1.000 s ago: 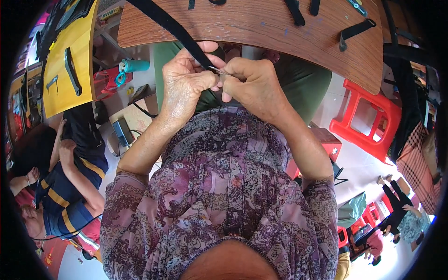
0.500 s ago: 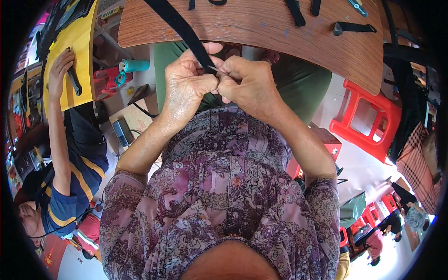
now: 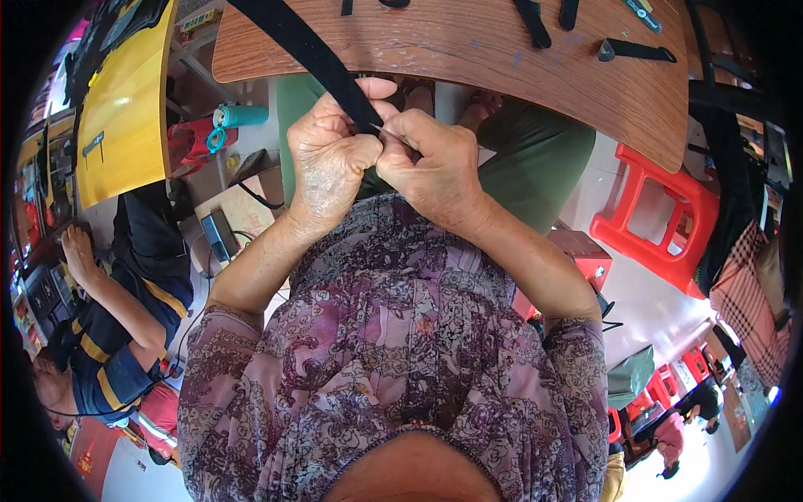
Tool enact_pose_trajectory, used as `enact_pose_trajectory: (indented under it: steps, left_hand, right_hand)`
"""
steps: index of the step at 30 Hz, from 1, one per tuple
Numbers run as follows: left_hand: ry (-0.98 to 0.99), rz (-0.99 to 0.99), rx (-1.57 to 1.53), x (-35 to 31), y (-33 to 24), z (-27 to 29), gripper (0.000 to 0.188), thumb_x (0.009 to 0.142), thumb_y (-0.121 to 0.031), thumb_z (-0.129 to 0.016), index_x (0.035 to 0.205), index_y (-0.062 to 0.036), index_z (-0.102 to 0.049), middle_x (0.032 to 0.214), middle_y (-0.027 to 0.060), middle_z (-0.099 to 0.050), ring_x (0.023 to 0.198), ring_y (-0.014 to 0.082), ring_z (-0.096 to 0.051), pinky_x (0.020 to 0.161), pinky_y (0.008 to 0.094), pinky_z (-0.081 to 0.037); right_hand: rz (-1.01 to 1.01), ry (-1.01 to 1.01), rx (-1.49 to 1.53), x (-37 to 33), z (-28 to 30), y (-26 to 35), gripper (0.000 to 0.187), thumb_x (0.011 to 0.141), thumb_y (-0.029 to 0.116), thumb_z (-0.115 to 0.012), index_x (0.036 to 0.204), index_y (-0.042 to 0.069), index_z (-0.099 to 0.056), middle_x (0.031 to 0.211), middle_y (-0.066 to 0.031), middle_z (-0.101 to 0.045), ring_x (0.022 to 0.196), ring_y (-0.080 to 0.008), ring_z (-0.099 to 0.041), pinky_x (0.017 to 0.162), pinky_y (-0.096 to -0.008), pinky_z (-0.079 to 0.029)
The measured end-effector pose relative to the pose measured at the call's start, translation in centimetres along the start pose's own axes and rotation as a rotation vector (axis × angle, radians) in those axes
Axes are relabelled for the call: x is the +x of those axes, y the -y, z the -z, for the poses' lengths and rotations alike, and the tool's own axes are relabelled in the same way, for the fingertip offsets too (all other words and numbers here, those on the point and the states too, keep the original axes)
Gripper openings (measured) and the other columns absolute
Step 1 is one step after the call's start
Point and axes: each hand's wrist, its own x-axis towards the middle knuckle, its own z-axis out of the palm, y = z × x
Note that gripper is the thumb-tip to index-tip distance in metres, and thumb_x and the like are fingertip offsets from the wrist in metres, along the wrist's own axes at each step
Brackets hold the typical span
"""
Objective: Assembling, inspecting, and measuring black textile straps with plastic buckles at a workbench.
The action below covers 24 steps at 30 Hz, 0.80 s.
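My left hand [image 3: 326, 167] is closed on the lower end of a long black fabric strap [image 3: 305, 50], pinching it between thumb and fingers. The strap slants up and left from there, over the edge of the table. Right beside it, my right hand [image 3: 435, 163] is closed around a thin pointed metal tool [image 3: 378, 128]. The tool's tip meets the end of the strap; its rest is hidden in my fist, so its kind does not show. Both hands are held above my lap, just short of the table edge.
Several black strap pieces [image 3: 636, 52] lie on the brown wooden table [image 3: 452, 42], with a teal tool [image 3: 644, 15] at its far right. A red stool [image 3: 661, 222] stands to the right. At left are a yellow table [image 3: 125, 100], a teal bottle [image 3: 241, 115] and a co-worker's hand [image 3: 78, 251].
Both my hands have shifted slightly left, still on the strap and tool. The co-worker's hand has left the yellow table, and the black piece under it is gone from there.
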Motion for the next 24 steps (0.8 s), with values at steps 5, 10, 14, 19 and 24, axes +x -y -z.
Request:
enact_pose_trajectory:
  steps: [5, 10, 14, 19, 24]
  left_hand:
    - [-0.031, 0.047, 0.001, 0.2, -0.4, 0.1, 0.052, 0.064, 0.018, -0.045, 0.113, 0.0046, -0.053, 0.091, 0.0076, -0.062, 0.077, 0.0093, -0.057, 0.069, 0.021, -0.047]
    - [-0.019, 0.221, 0.071, 0.4, -0.8, 0.7, 0.04, 0.07, 0.007, -0.052, 0.11, 0.0104, -0.051, 0.088, 0.0074, -0.062, 0.069, 0.0092, -0.055, 0.061, 0.0208, -0.044]
    - [0.019, 0.3, 0.174, -0.3, -1.3, 1.1, 0.038, 0.071, 0.008, -0.051, 0.108, 0.0095, -0.054, 0.087, 0.0059, -0.062, 0.07, 0.008, -0.055, 0.063, 0.0209, -0.045]
    - [-0.073, 0.142, 0.049, -1.3, -1.6, 0.6, 0.04, 0.071, 0.012, -0.048, 0.11, 0.0067, -0.057, 0.087, 0.0024, -0.061, 0.076, 0.0055, -0.053, 0.072, 0.02, -0.045]
    - [-0.072, 0.102, 0.101, -1.9, -1.1, 1.6, 0.042, 0.07, 0.014, -0.048, 0.11, 0.006, -0.057, 0.087, 0.0021, -0.061, 0.078, 0.0055, -0.054, 0.073, 0.0191, -0.044]
  right_hand:
    - [0.052, 0.04, -0.062, 0.3, 0.0, -0.1, 0.015, 0.068, -0.006, -0.064, 0.078, 0.001, -0.055, 0.063, -0.0102, -0.058, 0.053, -0.012, -0.057, 0.048, -0.0252, -0.044]
    - [0.028, 0.043, -0.083, 0.8, 0.2, -0.3, 0.014, 0.068, 0.001, -0.061, 0.074, 0.004, -0.049, 0.059, -0.0163, -0.056, 0.055, -0.0324, -0.06, 0.047, -0.0406, -0.046]
    - [0.079, 0.022, -0.079, 0.6, 0.0, 0.0, 0.015, 0.067, 0.002, -0.062, 0.073, 0.005, -0.048, 0.056, -0.0149, -0.055, 0.053, -0.0324, -0.059, 0.046, -0.0412, -0.046]
    - [0.262, 0.058, -0.154, 0.6, -0.7, 0.4, 0.021, 0.065, -0.003, -0.065, 0.079, 0.005, -0.052, 0.057, -0.009, -0.053, 0.048, -0.025, -0.056, 0.044, -0.0343, -0.043]
    - [0.255, 0.087, -0.175, 0.6, -1.2, 0.4, 0.02, 0.064, -0.004, -0.064, 0.076, 0.005, -0.051, 0.056, -0.0089, -0.052, 0.048, -0.0255, -0.056, 0.044, -0.0339, -0.043]
